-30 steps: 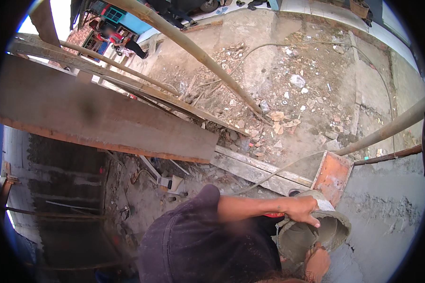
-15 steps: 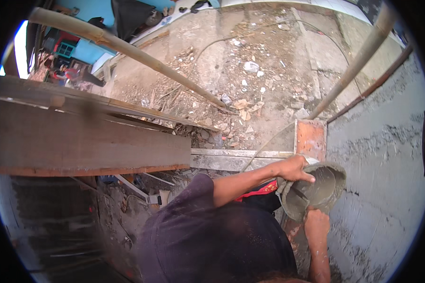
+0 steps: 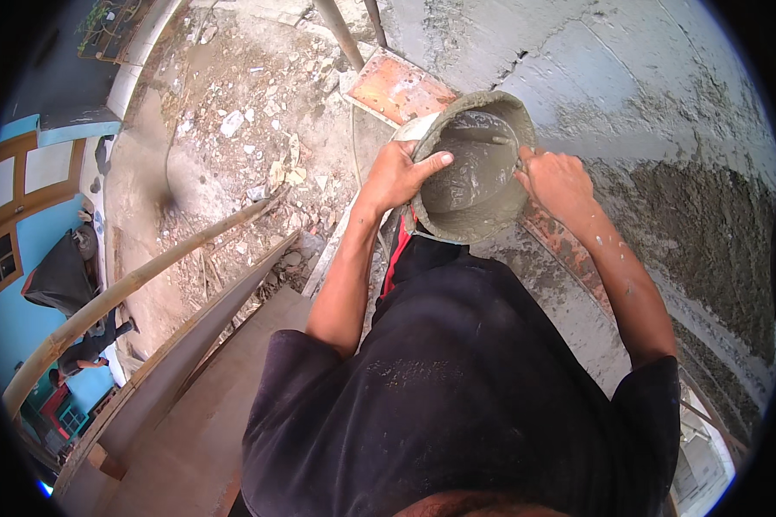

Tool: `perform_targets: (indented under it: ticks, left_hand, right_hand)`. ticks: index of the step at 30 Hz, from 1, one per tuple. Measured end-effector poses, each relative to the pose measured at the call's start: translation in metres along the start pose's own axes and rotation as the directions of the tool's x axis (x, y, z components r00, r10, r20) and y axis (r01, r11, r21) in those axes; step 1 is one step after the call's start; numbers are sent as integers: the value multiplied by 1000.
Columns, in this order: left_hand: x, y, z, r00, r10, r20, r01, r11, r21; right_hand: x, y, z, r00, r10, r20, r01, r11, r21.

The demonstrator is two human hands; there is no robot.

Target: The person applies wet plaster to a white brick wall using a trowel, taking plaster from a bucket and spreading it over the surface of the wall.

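A bucket [image 3: 448, 226] caked with grey mortar is tilted toward me, with wet grey mortar [image 3: 467, 177] inside. My left hand [image 3: 398, 177] grips its left rim, thumb over the edge and fingers outside. At the right rim my right hand [image 3: 562, 183] is closed with its fingertips at the bucket's mouth. What it holds is hidden by the fingers and the rim. A small mortar-coated piece [image 3: 500, 140] shows inside, near the right fingers; I cannot tell what it belongs to.
A mortar-spattered orange board [image 3: 398, 86] lies beyond the bucket. The rough plastered wall [image 3: 612, 103] rises on the right. A bamboo pole [image 3: 121, 293] slants across the left above a wooden plank [image 3: 181, 336]. Rubble [image 3: 233, 125] covers the ground; another person [image 3: 82, 355] is far left.
The view has swung round, so the wall fills more of the right side. The bucket's mouth shows more fully, and my right hand is at its right rim instead of its lower edge.
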State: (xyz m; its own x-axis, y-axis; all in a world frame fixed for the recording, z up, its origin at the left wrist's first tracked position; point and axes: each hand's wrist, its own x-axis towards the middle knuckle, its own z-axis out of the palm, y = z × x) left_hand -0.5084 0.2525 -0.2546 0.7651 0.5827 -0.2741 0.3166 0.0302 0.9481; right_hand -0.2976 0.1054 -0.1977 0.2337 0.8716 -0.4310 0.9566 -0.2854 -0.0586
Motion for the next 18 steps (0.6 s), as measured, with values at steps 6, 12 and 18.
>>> perform_targets:
  ticks: [6,12,18]
  left_hand:
    - [-3,12,14,988,-66,137,53,994,97]
    - [-3,5,10,989,-102,109,84,984,156]
    - [4,-13,1,994,-75,85,64,991,118]
  right_hand:
    - [-2,1,108,973,-137,184,107,980,167]
    - [-36,21,75,818,-205,537,-346,570,745]
    - [-72,19,119,814,-148,561,-531,199,824]
